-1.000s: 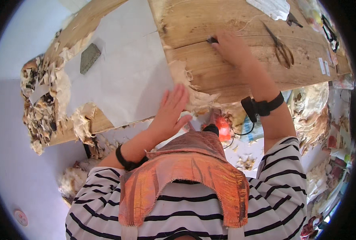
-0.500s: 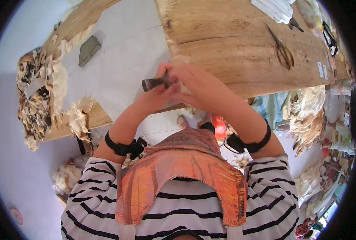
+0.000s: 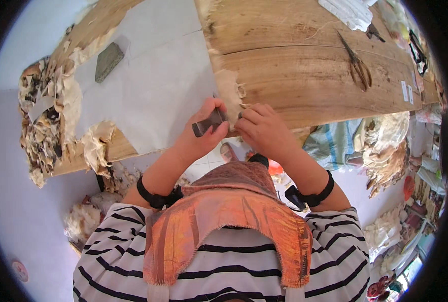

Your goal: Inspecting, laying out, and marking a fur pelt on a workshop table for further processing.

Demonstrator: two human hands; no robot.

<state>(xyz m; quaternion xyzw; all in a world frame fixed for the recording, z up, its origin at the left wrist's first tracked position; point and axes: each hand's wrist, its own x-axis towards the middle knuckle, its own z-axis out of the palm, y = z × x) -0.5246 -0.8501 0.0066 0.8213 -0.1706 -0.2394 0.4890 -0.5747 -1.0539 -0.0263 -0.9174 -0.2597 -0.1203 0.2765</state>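
Note:
My left hand (image 3: pixel 203 130) is closed round a dark, flat metal blade (image 3: pixel 210 123) at the table's front edge. My right hand (image 3: pixel 264 128) is beside it, a short gap away, with its fingers curled together. A small dark bit shows at those fingertips; what it belongs to is hidden. Just beyond both hands lies a pale, ragged strip of hide (image 3: pixel 229 86), along the seam between the smooth whitish slab (image 3: pixel 168 70) and the wooden boards (image 3: pixel 289 65).
A grey sharpening stone (image 3: pixel 109 62) rests on the slab. Dark scissors (image 3: pixel 357 65) lie on the boards at the right, with a white bundle (image 3: pixel 352 12) behind. Ragged hide scraps (image 3: pixel 45 121) pile up at the left edge; a bluish sack (image 3: pixel 332 143) stands below right.
My hands have come apart from being together over the blade. The right moved rightward and the left drew slightly nearer, keeping the blade. The pale strip now shows more fully.

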